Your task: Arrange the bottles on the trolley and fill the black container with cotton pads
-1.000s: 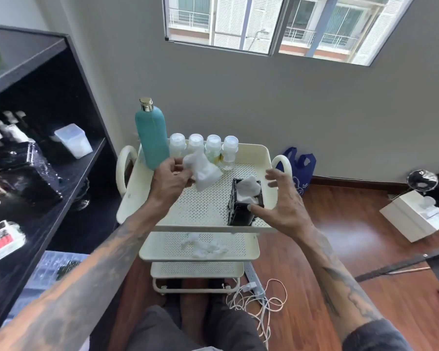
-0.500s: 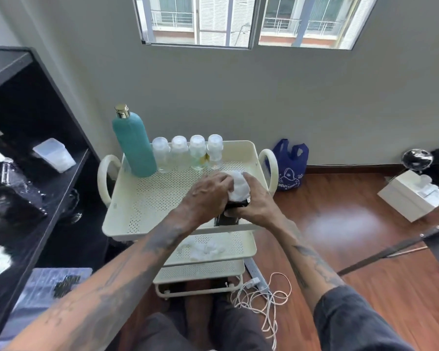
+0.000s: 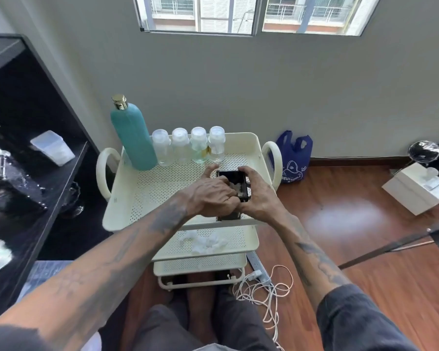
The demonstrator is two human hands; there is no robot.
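Black container between both hands, blue bag lettered "REUS…"

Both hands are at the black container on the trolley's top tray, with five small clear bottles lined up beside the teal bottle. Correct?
Not quite: the head view shows four small clear bottles beside the teal bottle, not five. Both hands, left and right, are at the black container on the top tray.

A single head-worn wide-angle view looks forward and steeply down from above the person's lap, facing a grey wall with a window along the top edge. The cream trolley sits close, centred just beyond the knees, within arm's reach. A black shelf fills the left edge, wooden floor the right
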